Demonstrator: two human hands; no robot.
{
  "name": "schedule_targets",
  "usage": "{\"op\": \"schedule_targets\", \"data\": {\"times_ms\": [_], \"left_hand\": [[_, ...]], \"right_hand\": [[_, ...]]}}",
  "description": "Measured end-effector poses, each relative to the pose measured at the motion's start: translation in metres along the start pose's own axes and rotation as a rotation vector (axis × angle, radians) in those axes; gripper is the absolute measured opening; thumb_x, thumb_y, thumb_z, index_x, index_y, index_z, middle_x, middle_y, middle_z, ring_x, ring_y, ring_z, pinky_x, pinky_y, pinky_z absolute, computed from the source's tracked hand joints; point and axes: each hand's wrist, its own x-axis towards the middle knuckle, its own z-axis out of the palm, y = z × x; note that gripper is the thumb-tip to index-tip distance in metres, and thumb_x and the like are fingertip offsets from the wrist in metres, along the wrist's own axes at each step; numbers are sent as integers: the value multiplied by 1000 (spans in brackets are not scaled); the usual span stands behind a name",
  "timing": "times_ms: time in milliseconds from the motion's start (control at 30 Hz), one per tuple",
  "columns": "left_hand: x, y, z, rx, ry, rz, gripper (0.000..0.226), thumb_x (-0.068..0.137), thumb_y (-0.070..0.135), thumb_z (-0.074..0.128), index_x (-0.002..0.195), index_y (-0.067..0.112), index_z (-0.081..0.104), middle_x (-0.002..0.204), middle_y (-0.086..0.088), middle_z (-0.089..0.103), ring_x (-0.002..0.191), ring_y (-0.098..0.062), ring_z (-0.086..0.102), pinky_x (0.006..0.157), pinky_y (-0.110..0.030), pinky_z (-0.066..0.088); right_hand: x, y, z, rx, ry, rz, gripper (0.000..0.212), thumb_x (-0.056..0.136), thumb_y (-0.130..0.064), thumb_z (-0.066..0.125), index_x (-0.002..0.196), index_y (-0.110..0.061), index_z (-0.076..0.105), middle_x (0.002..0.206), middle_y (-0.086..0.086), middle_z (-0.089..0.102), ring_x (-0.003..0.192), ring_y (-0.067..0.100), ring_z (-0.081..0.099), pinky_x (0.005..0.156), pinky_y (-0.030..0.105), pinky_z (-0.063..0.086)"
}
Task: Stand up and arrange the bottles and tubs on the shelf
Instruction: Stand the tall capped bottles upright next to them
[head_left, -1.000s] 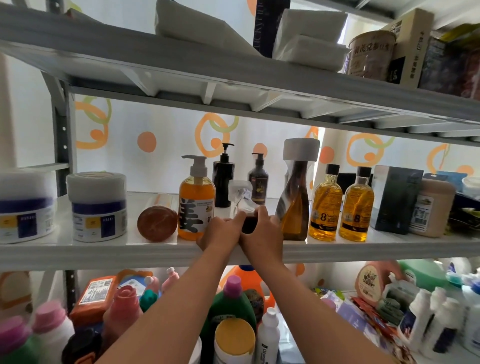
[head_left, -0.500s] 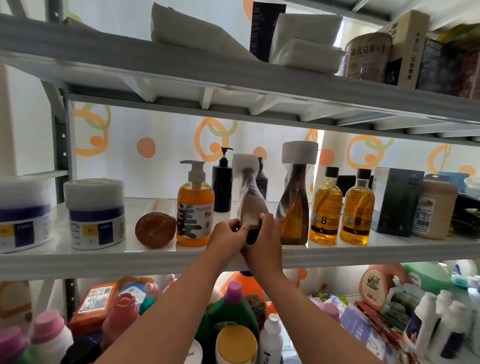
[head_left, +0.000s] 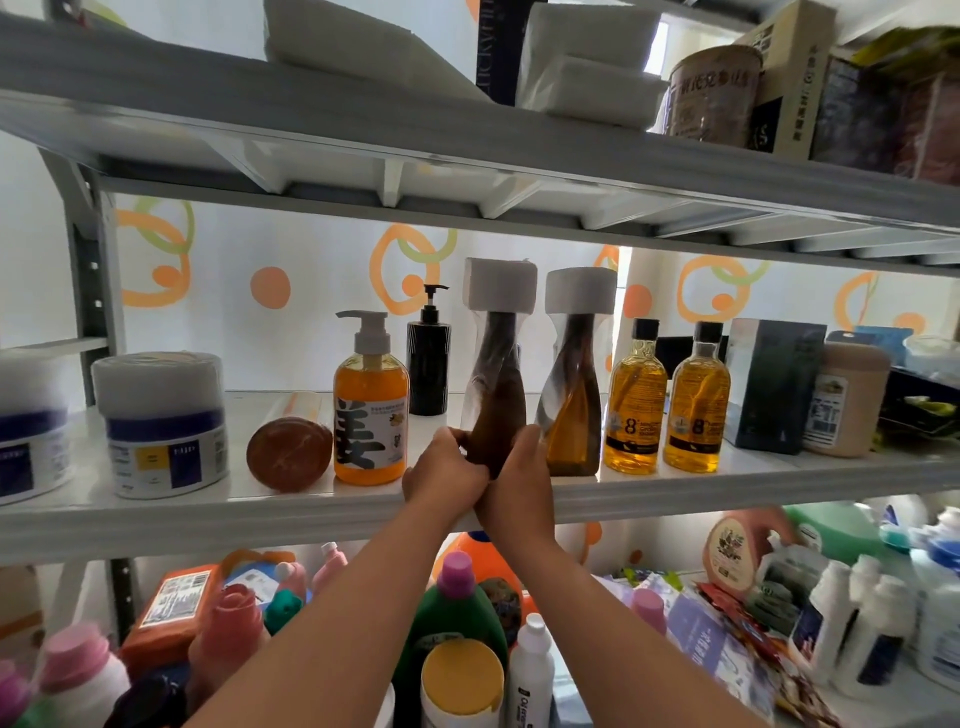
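A twisted brown bottle with a white cap (head_left: 497, 374) stands upright near the front of the middle shelf (head_left: 156, 512). My left hand (head_left: 445, 472) and my right hand (head_left: 519, 475) both grip its base from either side. Right beside it stands a matching twisted bottle (head_left: 574, 384). To its left are an orange pump bottle (head_left: 370, 415) and a black pump bottle (head_left: 428, 358) behind. A brown bottle (head_left: 289, 453) lies on its side, base toward me. Two white tubs (head_left: 163, 421) stand at the far left.
Two amber bottles (head_left: 667, 410), a dark box (head_left: 774, 384) and a beige jar (head_left: 844, 400) fill the shelf's right side. The upper shelf (head_left: 467, 140) hangs close above the caps. The lower shelf is crowded with detergent bottles (head_left: 457, 618) and packets.
The twisted bottle lay tilted on the shelf a second ago; both hands have raised it upright beside its twin.
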Motion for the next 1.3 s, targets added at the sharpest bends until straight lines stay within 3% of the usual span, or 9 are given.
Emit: {"op": "schedule_targets", "data": {"times_ms": [167,567,933,1133,1233,1300], "left_hand": [[1,1,3,102,31,17,34,88,39,54,119,25,47,119,3,64,107,-21,60,99,-41,43],[0,3,4,163,81,12,30,93,37,47,118,22,48,119,-1,64,111,-24,59,101,-40,38],[-6,6,2,232,47,0,28,95,34,38,120,23,43,115,-2,67,109,-25,60,99,-39,33],[-17,1,-5,162,-7,57,42,94,38,43,132,21,42,129,-3,61,118,-26,56,102,-38,39],[-22,-4,-9,83,-19,101,42,93,37,47,131,19,47,128,-3,62,114,-24,59,98,-41,46],[-27,-8,-13,15,25,150,38,93,32,49,128,19,52,125,-4,64,110,-21,62,93,-37,51]], "right_hand": [[4,-1,0,-78,-14,6,39,88,-25,59,118,-13,38,108,10,55,93,20,59,76,26,52],[5,-3,-1,-186,-102,-7,43,90,-22,58,126,-15,36,120,12,53,105,21,57,87,25,48],[3,-2,0,-178,-135,-27,41,90,-22,58,124,-15,36,119,13,52,103,22,57,84,25,49],[-3,-2,6,-273,-119,-32,48,88,-22,62,128,-16,37,145,15,32,131,25,42,104,27,40],[-7,-4,8,-259,-72,-7,42,89,-25,61,125,-18,39,145,13,34,132,22,39,107,25,36],[-12,-8,7,-201,29,-18,36,87,-21,63,118,-18,44,140,11,39,126,19,41,101,20,37]]}}
